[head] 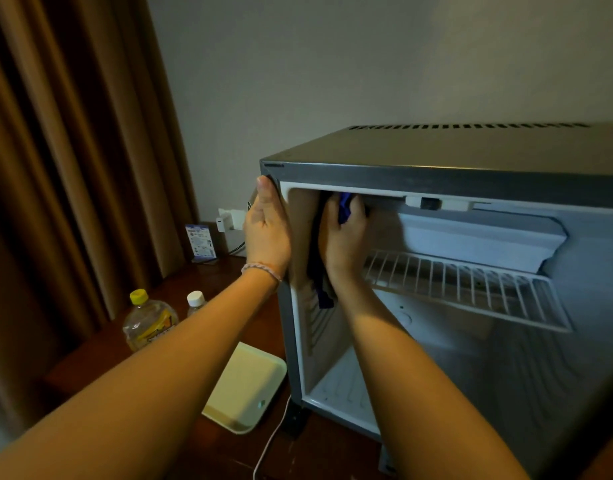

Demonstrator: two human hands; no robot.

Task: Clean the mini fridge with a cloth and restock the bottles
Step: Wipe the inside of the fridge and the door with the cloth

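At the far left a brown curtain (55, 168) hangs beside the wooden table (100, 358). On the table stand two bottles close together: a larger one with a yellow cap (149, 318) and, just behind it to the right, a smaller one with a white cap (196, 301). Further back a small printed card (201, 242) stands near a white charger (223, 221) plugged into the wall. A pale yellow tray (244, 386) lies on the table just beside the fridge's lower left corner, with a white cable (268, 445) running past it.

The person's left arm reaches up from the lower left, a braided bracelet (261, 270) at the wrist. The left hand (267, 230) lies flat, fingers straight, against the outer left side of the mini fridge (436, 174) near its top corner, the thumb up along the front edge.

The right arm stretches into the open fridge. The right hand (345, 233) presses a dark blue cloth (345, 206) against the upper inner left wall; its fingers seem curled around the cloth, though shadow blurs them. A tail of cloth hangs below the wrist. To the right, a white wire shelf (471, 285) spans the bare interior
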